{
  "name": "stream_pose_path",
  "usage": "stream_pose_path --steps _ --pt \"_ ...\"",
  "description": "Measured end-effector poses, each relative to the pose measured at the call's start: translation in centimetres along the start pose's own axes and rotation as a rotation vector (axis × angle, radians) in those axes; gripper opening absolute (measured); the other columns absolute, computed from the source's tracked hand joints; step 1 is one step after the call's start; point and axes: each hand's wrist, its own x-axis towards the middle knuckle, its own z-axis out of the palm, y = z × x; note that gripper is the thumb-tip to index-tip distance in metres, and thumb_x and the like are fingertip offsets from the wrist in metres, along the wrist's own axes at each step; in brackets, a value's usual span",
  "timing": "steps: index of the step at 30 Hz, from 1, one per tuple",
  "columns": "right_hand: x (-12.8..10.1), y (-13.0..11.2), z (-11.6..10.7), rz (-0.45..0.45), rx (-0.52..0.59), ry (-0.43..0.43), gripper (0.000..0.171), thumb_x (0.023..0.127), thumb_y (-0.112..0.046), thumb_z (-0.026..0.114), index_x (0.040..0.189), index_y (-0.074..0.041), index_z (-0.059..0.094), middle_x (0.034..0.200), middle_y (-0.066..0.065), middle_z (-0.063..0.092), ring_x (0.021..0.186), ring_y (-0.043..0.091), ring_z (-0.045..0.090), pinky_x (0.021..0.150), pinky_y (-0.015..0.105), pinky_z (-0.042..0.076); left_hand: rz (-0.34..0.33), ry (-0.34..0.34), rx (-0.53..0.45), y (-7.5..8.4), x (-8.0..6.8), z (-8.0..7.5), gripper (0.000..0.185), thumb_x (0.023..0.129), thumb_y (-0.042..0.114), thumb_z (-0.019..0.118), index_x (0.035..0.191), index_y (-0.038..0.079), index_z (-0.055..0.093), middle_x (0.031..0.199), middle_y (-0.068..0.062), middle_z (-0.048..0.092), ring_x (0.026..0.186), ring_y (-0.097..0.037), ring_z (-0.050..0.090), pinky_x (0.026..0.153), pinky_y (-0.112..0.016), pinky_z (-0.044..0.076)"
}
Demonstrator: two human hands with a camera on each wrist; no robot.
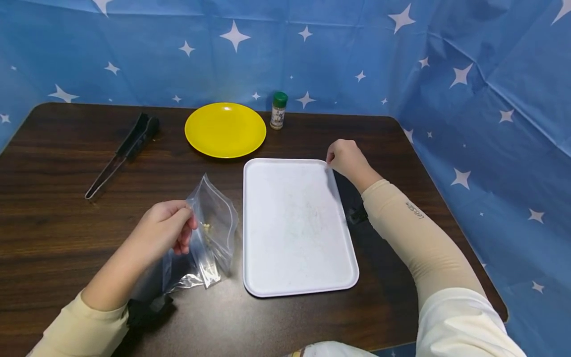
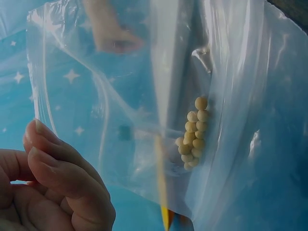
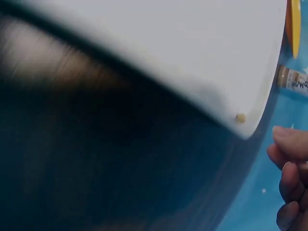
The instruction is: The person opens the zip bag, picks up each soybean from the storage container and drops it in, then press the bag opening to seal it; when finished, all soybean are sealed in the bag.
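A clear zip bag (image 1: pixel 218 213) stands with its mouth open left of a white tray (image 1: pixel 290 228). My left hand (image 1: pixel 162 228) pinches the bag's near-left rim, the pinched part hidden behind the fingers (image 2: pixel 72 173). Low in the bag lies a cluster of round, pale-yellow soybeans (image 2: pixel 195 139). My right hand (image 1: pixel 350 158) is by the tray's far right corner, thumb and fingertips close together and nothing visible between them. A single soybean (image 3: pixel 240 117) lies on the tray in that corner, just in front of the right hand's fingertips.
A yellow plate (image 1: pixel 225 130) is beyond the tray, with a green-capped seasoning bottle (image 1: pixel 277 111) to its right. Black-tipped tongs (image 1: pixel 125 153) lie on the left of the dark wooden table (image 1: pixel 58 223). A blue star-patterned cloth (image 1: pixel 285 54) hangs behind.
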Motion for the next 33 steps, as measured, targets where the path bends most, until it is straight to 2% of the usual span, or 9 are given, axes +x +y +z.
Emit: stream_pose_path --steps 5,15,27,33 --pt "0.1 0.6 -0.5 -0.034 -0.027 -0.035 0.009 0.084 -0.001 0.063 0.080 -0.005 0.070 0.080 0.007 0.062 0.071 0.024 0.054 0.064 0.033 0.048 -0.010 0.000 -0.004 0.1 -0.1 -0.2 0.030 0.096 0.013 0.034 0.081 -0.007 0.051 0.056 -0.012 0.050 0.047 -0.026 0.054 0.045 -0.035 0.049" --pt "0.8 -0.1 0.6 -0.087 -0.102 -0.101 0.011 0.085 -0.001 0.064 0.079 -0.009 0.070 0.087 0.006 0.062 0.071 0.021 0.055 0.062 0.032 0.047 0.007 0.017 0.006 -0.3 -0.3 -0.3 0.029 0.096 0.012 0.034 0.081 -0.006 0.050 0.055 -0.013 0.050 0.046 -0.027 0.055 0.044 -0.035 0.048" --pt "1.4 -0.6 0.9 -0.083 -0.164 -0.162 0.021 0.082 0.007 0.058 0.074 -0.009 0.069 0.088 0.005 0.062 0.072 0.021 0.053 0.061 0.031 0.046 0.010 0.018 0.011 -0.3 -0.4 -0.4 0.030 0.096 0.012 0.034 0.082 -0.008 0.050 0.055 -0.012 0.050 0.046 -0.026 0.055 0.044 -0.035 0.049" --pt "1.3 -0.5 1.1 -0.078 -0.167 -0.166 0.018 0.082 0.006 0.059 0.077 -0.008 0.070 0.088 0.007 0.063 0.074 0.022 0.054 0.064 0.031 0.047 0.016 0.011 0.001 -0.4 -0.2 -0.4 0.029 0.096 0.011 0.033 0.080 -0.007 0.050 0.055 -0.012 0.050 0.045 -0.026 0.055 0.043 -0.035 0.048"
